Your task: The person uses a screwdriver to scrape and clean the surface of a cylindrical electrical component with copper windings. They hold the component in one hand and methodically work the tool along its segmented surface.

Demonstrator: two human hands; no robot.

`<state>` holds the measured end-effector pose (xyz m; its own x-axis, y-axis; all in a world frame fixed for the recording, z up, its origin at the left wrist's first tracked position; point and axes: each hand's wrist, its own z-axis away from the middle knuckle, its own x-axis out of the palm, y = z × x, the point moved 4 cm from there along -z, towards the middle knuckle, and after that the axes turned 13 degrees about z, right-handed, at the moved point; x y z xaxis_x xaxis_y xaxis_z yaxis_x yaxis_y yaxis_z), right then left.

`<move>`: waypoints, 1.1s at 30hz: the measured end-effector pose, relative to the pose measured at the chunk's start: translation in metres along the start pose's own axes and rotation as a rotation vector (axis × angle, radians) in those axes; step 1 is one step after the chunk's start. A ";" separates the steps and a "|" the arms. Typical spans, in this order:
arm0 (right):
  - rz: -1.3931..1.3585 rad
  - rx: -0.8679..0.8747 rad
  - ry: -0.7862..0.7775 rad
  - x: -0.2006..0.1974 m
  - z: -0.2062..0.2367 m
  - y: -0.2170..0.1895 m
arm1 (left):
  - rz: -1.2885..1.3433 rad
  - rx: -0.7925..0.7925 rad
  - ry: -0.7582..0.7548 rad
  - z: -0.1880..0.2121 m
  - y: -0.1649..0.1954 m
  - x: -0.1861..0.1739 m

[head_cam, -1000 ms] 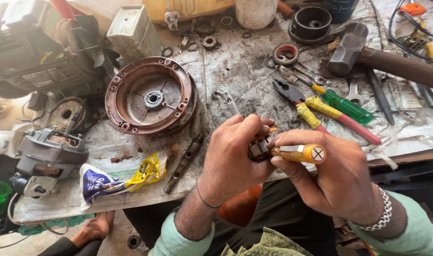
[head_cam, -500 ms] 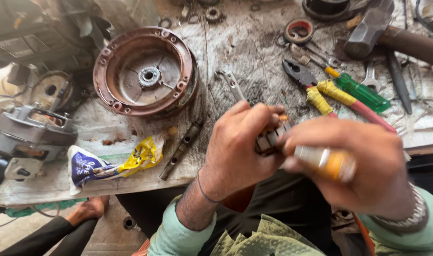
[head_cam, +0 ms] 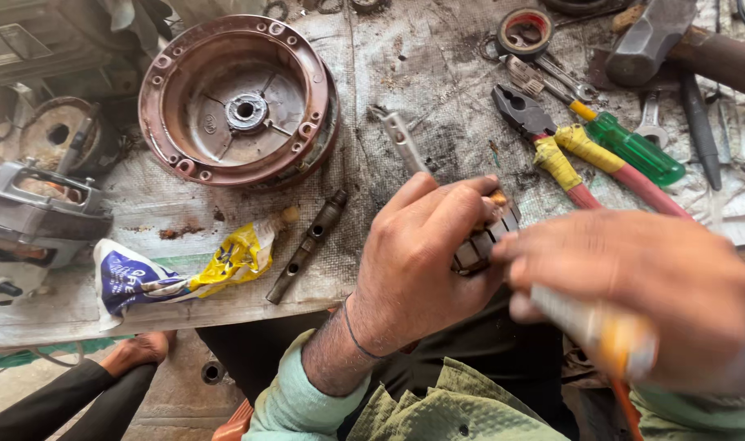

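My left hand grips a small ribbed metal motor part just above the near edge of the workbench. My right hand, blurred by motion, holds a screwdriver by its yellow handle; its tip is hidden, aimed at that part. Both hands are close together, touching around the part.
A round reddish-brown motor housing lies at the back left. Pliers with yellow-taped red handles, a green-handled screwdriver, a hammer, a dark rod and a crumpled blue-yellow wrapper lie on the bench. A grey motor body sits left.
The view has moved closer and lower. My right hand with the screwdriver has dropped to the right and turned blurry; my left hand still grips the metal part.
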<state>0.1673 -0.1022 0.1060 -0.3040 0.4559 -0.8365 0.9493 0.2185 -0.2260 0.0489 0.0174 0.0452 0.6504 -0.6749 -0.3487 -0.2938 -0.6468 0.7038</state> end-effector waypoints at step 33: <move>-0.015 -0.151 0.111 0.016 0.012 -0.001 | 0.011 0.001 0.004 0.001 -0.004 -0.004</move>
<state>0.1629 -0.1055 0.0866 -0.3326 0.5426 -0.7713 0.9245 0.3492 -0.1529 0.0473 0.0222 0.0429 0.6496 -0.6807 -0.3385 -0.3021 -0.6398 0.7067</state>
